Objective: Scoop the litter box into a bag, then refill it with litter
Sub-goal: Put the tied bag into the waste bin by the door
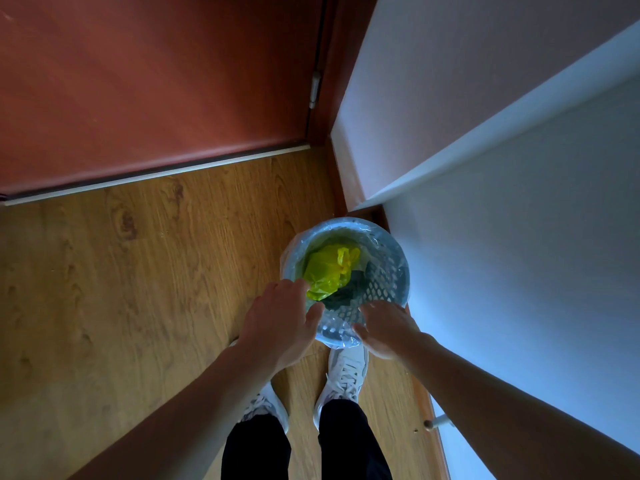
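The scene is dim, with cool bluish light washing the white wall (519, 237) on the right and fading toward the wooden floor (138, 289) at left. The red door (156, 81) at the far left looks muted and soft. Wide-angle distortion bends straight lines near the edges. Near forearms look slightly blurred.

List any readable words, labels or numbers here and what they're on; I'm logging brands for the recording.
None can be read.
yellow bag in the waste basket: no print visible.
white shoes: no legible logo.
door and wall: no signs.
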`<state>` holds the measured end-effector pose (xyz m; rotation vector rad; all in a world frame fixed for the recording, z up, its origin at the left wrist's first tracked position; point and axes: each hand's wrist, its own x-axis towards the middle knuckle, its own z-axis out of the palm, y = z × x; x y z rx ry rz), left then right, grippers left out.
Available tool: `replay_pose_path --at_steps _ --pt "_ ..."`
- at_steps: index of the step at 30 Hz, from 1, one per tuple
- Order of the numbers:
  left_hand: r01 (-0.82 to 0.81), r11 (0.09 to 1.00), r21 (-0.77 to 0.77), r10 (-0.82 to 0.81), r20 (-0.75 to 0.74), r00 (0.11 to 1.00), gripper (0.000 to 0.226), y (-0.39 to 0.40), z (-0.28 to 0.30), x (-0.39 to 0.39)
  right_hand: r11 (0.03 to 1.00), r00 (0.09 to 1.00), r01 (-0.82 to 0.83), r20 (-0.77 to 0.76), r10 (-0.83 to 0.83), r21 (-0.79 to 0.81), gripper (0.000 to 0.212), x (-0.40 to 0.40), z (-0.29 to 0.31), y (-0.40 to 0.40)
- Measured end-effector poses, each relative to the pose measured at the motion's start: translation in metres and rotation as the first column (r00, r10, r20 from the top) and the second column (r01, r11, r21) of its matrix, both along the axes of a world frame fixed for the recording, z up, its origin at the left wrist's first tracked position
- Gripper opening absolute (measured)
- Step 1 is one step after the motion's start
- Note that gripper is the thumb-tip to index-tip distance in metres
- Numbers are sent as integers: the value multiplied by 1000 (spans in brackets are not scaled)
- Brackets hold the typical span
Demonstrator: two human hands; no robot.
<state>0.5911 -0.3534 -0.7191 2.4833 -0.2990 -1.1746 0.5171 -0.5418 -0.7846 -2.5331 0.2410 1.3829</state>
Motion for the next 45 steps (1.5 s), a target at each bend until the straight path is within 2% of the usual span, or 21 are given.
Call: replay_pose_path --at_steps 5,11,13,15,16,17,18,19,23,26,27,29,31,35,37,38,39,40,41,43,45 --pt "3 1000 -8 -3 -3 1000 47 0 1 -5 990 969 144 201 -141 -3 10 13 18 4" --pt "10 1000 6 -10 -19 1000 47 2 1 -8 991 971 131 206 -123 -26 46 18 27 6" --pt "6 1000 7 -6 -27 1000 48 3 1 -8 983 960 180 216 -180 18 47 18 26 6" --pt "3 1000 6 -2 -29 1000 48 4 1 -9 986 977 149 139 -159 80 27 17 24 6" --pt "-2 1000 5 2 -28 1000 48 4 1 -9 995 997 76 23 -78 68 44 15 21 5" --pt "-5 1000 5 6 -26 1000 47 4 1 -9 999 996 -35 -76 38 39 76 11 18 5" --pt "-8 1000 6 8 -22 1000 47 5 1 -9 994 986 -111 -120 112 11 93 8 15 4" --pt "-8 1000 7 8 -17 1000 46 5 1 -9 987 980 -162 -117 160 -7 96 7 13 4" --pt "-10 1000 12 10 -17 1000 45 5 2 -8 994 995 -102 4 102 -28 79 7 13 4" --pt "-11 1000 10 11 -12 1000 45 6 3 -7 992 960 114 252 -125 56 23 14 20 1" --pt "-6 1000 9 6 -8 1000 46 6 4 -6 984 944 164 277 -179 77 9 18 24 1" --pt "5 1000 15 -5 2 1000 47 7 7 -5 973 927 222 295 -233 70 31 26 33 4" --pt "11 1000 23 -11 16 1000 47 8 11 -4 982 941 189 291 -175 -20 43 32 41 4" --pt "-2 1000 15 1 56 998 47 9 24 1 994 937 103 339 -86 -35 15 36 50 2" --pt "8 1000 12 -9 69 998 47 10 30 3 986 920 153 354 -169 74 14 37 54 -2" --pt "12 1000 12 -13 73 997 48 10 34 4 972 931 170 297 -213 165 11 38 57 -5" --pt "10 1000 11 -11 71 997 48 11 38 5 954 961 170 174 -216 245 32 37 62 -6" --pt "13 1000 15 -14 67 998 49 11 43 6 959 991 108 46 -125 263 68 34 66 -7" --pt "11 1000 11 -12 69 998 49 11 48 6 978 1000 -14 -22 19 207 93 31 69 -8" --pt "23 1000 15 -25 76 997 48 12 64 7 976 979 -203 7 203 74 97 24 81 -8" --pt "18 1000 15 -20 81 996 47 15 83 7 978 979 -202 33 201 43 88 20 100 -7"
